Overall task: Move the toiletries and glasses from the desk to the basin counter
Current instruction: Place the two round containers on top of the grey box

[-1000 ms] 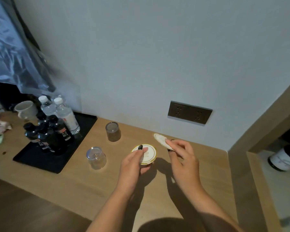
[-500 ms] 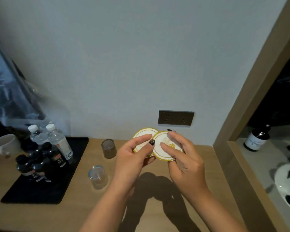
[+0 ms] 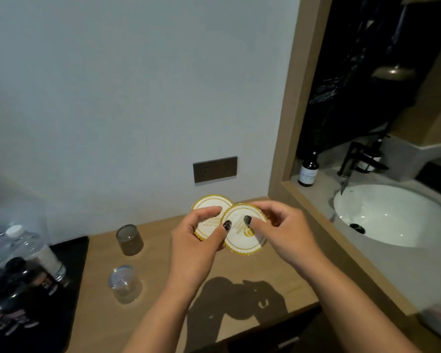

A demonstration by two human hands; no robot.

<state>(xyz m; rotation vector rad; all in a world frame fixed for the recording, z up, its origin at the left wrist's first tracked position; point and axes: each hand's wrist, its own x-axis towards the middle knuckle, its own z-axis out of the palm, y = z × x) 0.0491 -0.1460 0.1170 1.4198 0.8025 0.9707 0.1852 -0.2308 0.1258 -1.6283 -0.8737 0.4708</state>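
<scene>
The left hand (image 3: pixel 196 240) pinched one round paper coaster (image 3: pixel 207 212), and the right hand (image 3: pixel 280 225) pinched a second coaster (image 3: pixel 242 238) overlapping it at three o'clock, both held above the worktop (image 3: pixel 163 289). Two glasses stood at eight o'clock: a dark glass (image 3: pixel 129 239) and a clear glass (image 3: pixel 124 282). Stacking both coasters flush into one hand would probably free the other for a glass before turning to the basin counter (image 3: pixel 392 263) at three o'clock.
</scene>
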